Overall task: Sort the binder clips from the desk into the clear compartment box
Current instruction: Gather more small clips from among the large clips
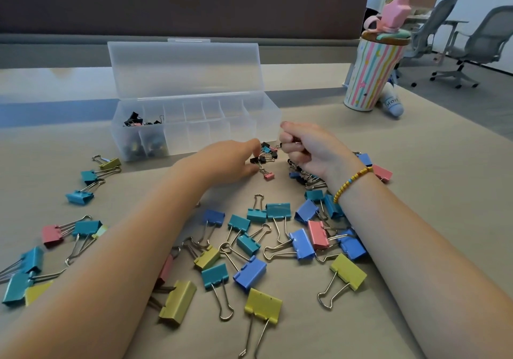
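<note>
Tabletop [416, 164] carries scattered large binder clips [249, 272]; behind them the clear compartment box [194, 125] stands open. Right hand [311, 147] curls round gathered small clips [268, 153]; left hand's [230, 161] fingers pinch one. Next, probably, dropping them into a compartment.

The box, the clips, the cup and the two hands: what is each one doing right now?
Clear compartment box: lid open, small black clips in its left compartments, the others look empty.
Large coloured binder clips: scattered loose on the desk.
Small clips: in a heap between the hands.
Left hand: pinches a small black clip in the heap.
Right hand: curled round small clips.
Striped cup: upright, lid on.
</note>
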Available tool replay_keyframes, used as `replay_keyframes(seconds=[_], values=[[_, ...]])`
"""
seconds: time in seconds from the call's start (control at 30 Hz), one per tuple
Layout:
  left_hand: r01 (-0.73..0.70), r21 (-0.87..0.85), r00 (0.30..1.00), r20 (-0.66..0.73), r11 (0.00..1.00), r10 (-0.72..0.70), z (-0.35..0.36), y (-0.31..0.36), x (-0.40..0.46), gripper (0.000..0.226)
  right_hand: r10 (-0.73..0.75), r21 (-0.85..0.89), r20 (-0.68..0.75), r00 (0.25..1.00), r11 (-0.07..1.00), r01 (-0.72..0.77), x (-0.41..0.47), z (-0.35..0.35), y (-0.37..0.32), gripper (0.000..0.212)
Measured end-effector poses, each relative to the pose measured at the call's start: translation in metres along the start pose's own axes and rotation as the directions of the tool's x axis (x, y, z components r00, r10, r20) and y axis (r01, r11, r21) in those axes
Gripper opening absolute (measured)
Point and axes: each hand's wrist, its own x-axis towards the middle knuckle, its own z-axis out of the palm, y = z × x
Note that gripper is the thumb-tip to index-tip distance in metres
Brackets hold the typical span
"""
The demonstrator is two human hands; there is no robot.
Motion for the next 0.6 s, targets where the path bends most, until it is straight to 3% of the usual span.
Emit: replay_keyframes(seconds=[0.23,0.27,0.33,0.4,0.47,0.53,0.6], values=[[0.012,0.052,1.0,-0.006,0.999,-0.011,-0.002,0.004,-0.002,0.025,0.1,0.138,-0.083,0.991,0.986,-0.088,0.0,-0.004,0.001,0.013],[0.016,0.051,1.0,-0.002,0.999,-0.016,-0.002,0.003,-0.002,0.024,0.075,0.093,-0.108,0.991,0.994,-0.065,0.0,-0.004,0.0,0.01],[0.036,0.052,0.999,0.016,0.998,-0.037,-0.003,0.0,-0.002,0.025,-0.021,-0.161,-0.158,0.987,0.987,-0.005,-0.002,-0.005,-0.001,0.014],[0.064,0.048,0.997,0.041,0.997,-0.066,-0.005,-0.002,-0.001,0.027,-0.152,-0.534,-0.139,0.979,0.844,0.055,-0.003,-0.002,-0.001,0.018],[0.08,0.001,0.995,0.059,0.997,-0.08,-0.008,-0.004,-0.001,0.031,-0.263,-0.807,-0.044,0.964,0.579,0.121,-0.002,0.001,0.0,0.017],[0.063,-0.066,0.997,0.059,0.996,-0.059,-0.01,-0.005,-0.002,0.038,-0.285,-0.925,0.061,0.957,0.343,0.161,-0.002,0.004,0.002,0.018],[0.043,-0.076,0.997,0.064,0.996,-0.038,-0.012,-0.005,-0.004,0.039,-0.23,-0.971,0.101,0.968,0.19,0.146,-0.002,0.007,0.006,0.023]])
